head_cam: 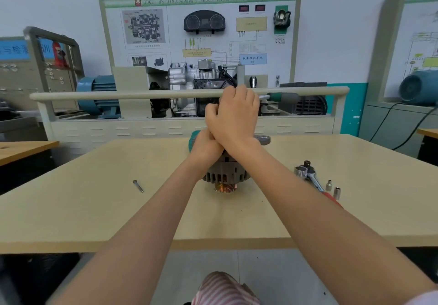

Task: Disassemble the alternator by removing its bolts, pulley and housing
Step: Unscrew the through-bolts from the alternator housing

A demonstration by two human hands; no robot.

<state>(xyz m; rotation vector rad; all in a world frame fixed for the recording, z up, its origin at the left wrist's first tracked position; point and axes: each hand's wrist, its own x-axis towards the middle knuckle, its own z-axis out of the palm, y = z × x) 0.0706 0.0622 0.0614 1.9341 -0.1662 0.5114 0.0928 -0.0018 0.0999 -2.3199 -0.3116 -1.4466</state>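
The grey alternator stands on the beige table with its copper-coloured pulley at the bottom, facing me. Both my hands are on top of it. My right hand is curled over the head of a wrench whose green and grey handle sticks out to the right. My left hand lies just under the right wrist and grips a teal-handled tool, of which only the end shows. The hands hide the top of the alternator. A mounting ear pokes out at the right.
A long loose bolt lies on the table to the left. To the right lie a chrome ratchet with a red handle, a black socket and two small sockets. Behind the table stands a training rig with a rail.
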